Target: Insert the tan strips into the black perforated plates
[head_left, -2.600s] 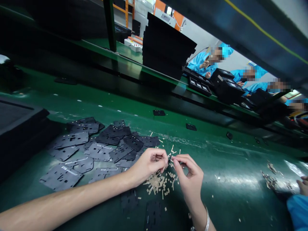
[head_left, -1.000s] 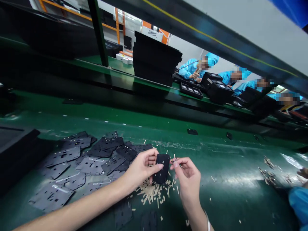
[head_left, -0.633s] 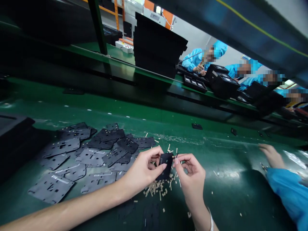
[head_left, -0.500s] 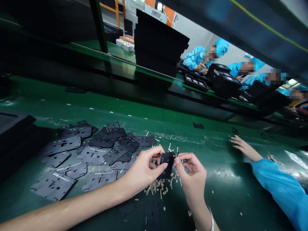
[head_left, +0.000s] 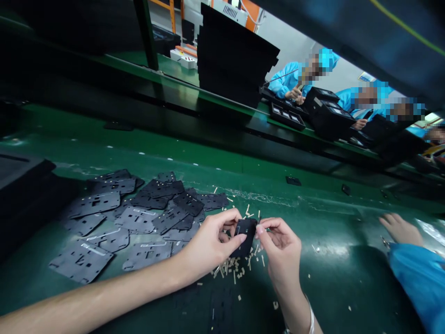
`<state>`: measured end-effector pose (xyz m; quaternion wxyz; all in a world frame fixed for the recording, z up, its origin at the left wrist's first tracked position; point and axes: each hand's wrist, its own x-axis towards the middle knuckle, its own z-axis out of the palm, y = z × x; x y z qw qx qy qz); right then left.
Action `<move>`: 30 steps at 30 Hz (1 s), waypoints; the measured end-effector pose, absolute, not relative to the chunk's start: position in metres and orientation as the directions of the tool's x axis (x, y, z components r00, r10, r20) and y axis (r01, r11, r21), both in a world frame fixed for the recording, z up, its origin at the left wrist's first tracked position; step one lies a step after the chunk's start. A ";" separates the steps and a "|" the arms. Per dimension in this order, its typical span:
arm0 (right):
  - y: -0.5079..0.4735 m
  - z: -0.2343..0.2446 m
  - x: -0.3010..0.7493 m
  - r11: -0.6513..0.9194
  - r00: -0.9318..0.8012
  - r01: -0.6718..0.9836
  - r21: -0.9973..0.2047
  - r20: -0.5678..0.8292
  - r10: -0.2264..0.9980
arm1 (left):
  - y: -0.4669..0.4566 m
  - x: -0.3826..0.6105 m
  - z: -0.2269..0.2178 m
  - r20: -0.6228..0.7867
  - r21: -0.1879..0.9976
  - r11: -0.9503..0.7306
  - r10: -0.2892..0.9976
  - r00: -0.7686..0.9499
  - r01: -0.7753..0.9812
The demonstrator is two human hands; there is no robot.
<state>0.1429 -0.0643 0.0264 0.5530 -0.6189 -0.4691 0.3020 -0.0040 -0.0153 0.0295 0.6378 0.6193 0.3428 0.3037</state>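
Note:
My left hand [head_left: 212,239] grips a small black foam piece [head_left: 245,236] with holes in it, its thumb lying across the face. My right hand [head_left: 282,248] pinches the piece's upper right corner between thumb and forefinger. Below both hands lies a scatter of beige scrap strips [head_left: 231,269] on the green conveyor belt [head_left: 330,222]. To the left of my left forearm is a loose heap of perforated black foam sheets [head_left: 137,220]. The lower part of the small piece is partly hidden by my fingers.
A co-worker's hand [head_left: 399,229] and blue sleeve [head_left: 420,283] reach in at the right. Across the belt stand tall stacks of black trays [head_left: 236,55], with people in blue gowns [head_left: 288,79] beyond. A dark block [head_left: 21,171] sits at the left edge.
Since the oldest frame the small black piece has come up between my hands. The co-worker's hand has drawn back to the right, and the whole view has shifted slightly.

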 end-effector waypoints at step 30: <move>-0.055 0.032 0.161 -0.125 0.002 -0.215 -0.969 -0.128 0.992 | -0.006 -0.006 0.021 -0.053 0.896 0.367 0.649 0.759 -0.251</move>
